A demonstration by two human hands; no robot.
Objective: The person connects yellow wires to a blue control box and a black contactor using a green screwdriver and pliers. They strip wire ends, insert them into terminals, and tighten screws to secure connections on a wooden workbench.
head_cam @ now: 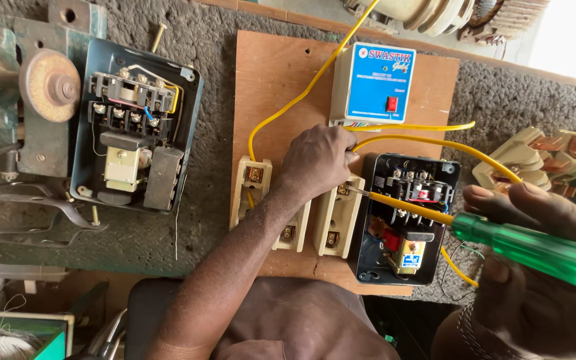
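My left hand (318, 160) rests on the wooden board (271, 73), fingers closed around a yellow wire (405, 140) near the top of the cream fuse holders (338, 217). My right hand (535, 267) grips a screwdriver (521, 243) with a green translucent handle and yellow shaft. Its tip touches the top of the right fuse holder, beside the open black starter box (405, 220). A blue and white switch box (375, 83) with a red rocker sits at the board's top.
A second open starter (135, 127) in a dark teal case lies left of the board. A rusty bench grinder (28, 87) and pliers (35, 213) are at far left. Loose cream fuse carriers (535, 153) lie at right. The bench surface is rough grey.
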